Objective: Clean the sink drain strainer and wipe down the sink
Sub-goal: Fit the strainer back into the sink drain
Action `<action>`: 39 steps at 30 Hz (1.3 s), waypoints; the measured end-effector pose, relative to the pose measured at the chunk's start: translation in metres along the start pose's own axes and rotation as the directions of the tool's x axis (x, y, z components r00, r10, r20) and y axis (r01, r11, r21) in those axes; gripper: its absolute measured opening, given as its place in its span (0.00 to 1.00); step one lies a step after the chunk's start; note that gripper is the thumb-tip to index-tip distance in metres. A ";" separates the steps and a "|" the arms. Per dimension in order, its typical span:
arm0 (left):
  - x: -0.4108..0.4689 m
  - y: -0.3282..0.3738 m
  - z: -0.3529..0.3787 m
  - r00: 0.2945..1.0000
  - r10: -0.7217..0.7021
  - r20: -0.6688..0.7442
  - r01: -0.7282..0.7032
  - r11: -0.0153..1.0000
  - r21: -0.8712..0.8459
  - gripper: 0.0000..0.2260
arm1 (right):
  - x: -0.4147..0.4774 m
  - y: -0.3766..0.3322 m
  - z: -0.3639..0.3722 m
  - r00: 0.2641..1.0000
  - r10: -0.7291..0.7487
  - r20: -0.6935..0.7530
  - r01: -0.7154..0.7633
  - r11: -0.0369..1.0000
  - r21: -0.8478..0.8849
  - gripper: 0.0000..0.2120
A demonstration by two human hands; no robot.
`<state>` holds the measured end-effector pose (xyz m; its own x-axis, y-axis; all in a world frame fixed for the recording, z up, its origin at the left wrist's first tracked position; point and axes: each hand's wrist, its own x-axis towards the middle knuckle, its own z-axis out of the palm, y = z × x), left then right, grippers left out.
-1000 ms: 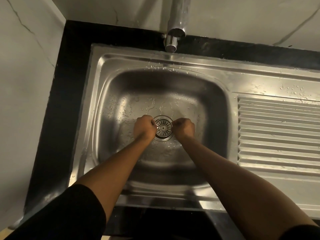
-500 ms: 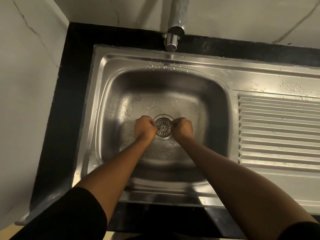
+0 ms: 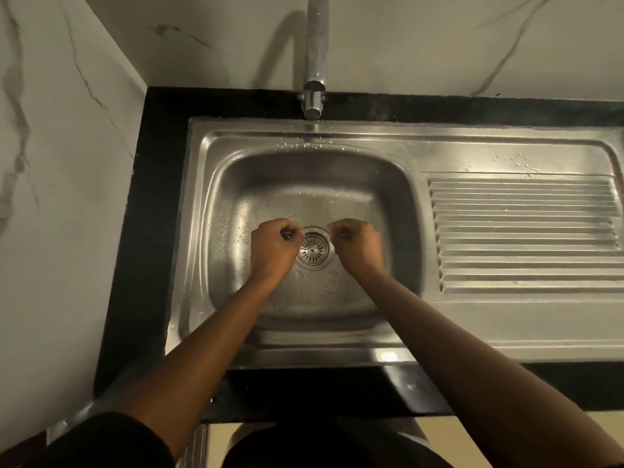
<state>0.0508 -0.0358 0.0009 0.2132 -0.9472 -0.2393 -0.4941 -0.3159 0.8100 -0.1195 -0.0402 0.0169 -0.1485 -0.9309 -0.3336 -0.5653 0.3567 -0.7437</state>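
The round metal drain strainer sits in the drain at the middle of the wet stainless steel sink. My left hand is curled into a fist over the strainer's left rim, thumb on top. My right hand is curled the same way over its right rim. Both sets of fingertips are tucked under the hands at the rim and are hidden. The strainer's centre and far edge show between the two fists.
A chrome tap hangs over the basin's back edge. A ribbed draining board lies to the right. Black countertop frames the sink, with marble walls at the left and back. Water drops dot the basin floor.
Both fists stay at the strainer's sides and have drawn slightly apart, showing more of it. The strainer remains seated in the drain.
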 end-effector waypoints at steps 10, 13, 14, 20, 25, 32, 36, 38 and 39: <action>-0.040 0.059 -0.026 0.985 -0.006 0.171 0.081 0.897 -0.434 0.03 | -0.054 -0.017 -0.054 0.989 -0.094 -0.116 0.124 0.951 0.283 0.08; -0.047 0.062 -0.017 0.977 -0.022 0.211 0.086 0.950 -0.299 0.07 | -0.064 -0.004 -0.052 0.999 -0.030 0.035 0.025 0.993 0.119 0.15; -0.049 0.063 -0.014 0.970 -0.019 0.243 0.075 0.972 -0.222 0.10 | -0.067 0.002 -0.053 0.995 0.010 0.097 -0.017 0.997 0.069 0.19; -0.068 0.079 -0.002 0.952 0.014 0.306 0.053 0.977 -0.209 0.19 | -0.079 0.016 -0.080 0.999 0.013 0.041 -0.023 0.968 0.249 0.16; -0.098 0.114 0.023 0.952 0.104 0.288 -0.011 0.952 -0.307 0.05 | -0.102 0.023 -0.127 0.998 0.022 -0.055 0.011 0.844 0.536 0.07; -0.162 0.189 0.088 0.917 0.250 0.312 -0.117 0.914 -0.389 0.06 | -0.147 0.058 -0.231 0.986 -0.006 -0.166 0.119 0.724 0.679 0.06; -0.204 0.231 0.136 0.898 0.288 0.334 -0.148 0.910 -0.387 0.05 | -0.175 0.091 -0.298 0.978 -0.019 -0.207 0.157 0.719 0.677 0.07; -0.223 0.248 0.158 0.890 0.301 0.341 -0.158 0.907 -0.389 0.05 | -0.185 0.109 -0.327 0.975 -0.016 -0.221 0.165 0.721 0.674 0.07; -0.233 0.257 0.171 0.885 0.313 0.344 -0.169 0.905 -0.390 0.05 | -0.190 0.117 -0.342 0.973 -0.010 -0.229 0.166 0.720 0.673 0.07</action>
<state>-0.2698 0.0947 0.1732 -0.2561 -0.9561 -0.1426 -0.1550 -0.1050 0.9823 -0.4353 0.1517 0.1913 -0.3245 -0.9277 -0.1847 0.1146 0.1552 -0.9812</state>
